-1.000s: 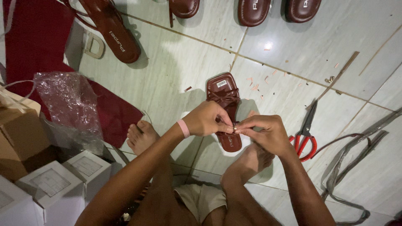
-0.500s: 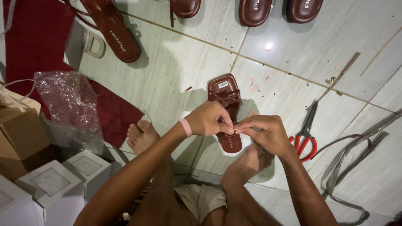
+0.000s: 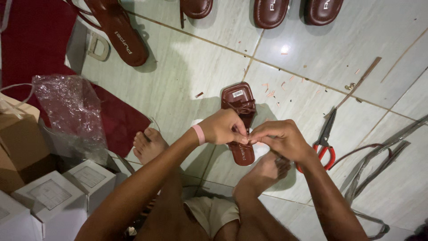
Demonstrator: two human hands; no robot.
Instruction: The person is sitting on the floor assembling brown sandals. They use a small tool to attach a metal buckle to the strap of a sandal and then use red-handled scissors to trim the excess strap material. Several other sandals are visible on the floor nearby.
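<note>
A small brown sandal with a knotted strap lies on the pale tiled floor between my bare feet. Above its heel end my left hand, with a pink band on the wrist, and my right hand meet fingertip to fingertip. Both pinch something very small and thin between thumb and fingers; I cannot tell what it is. Red-handled scissors lie just right of my right hand.
More brown sandals and shoes line the far floor. A crumpled plastic bag, a red mat, a cardboard box and white boxes sit at left. Grey strips lie at right, with leather scraps scattered.
The hands have stayed together over the sandal's heel; only small finger movements show.
</note>
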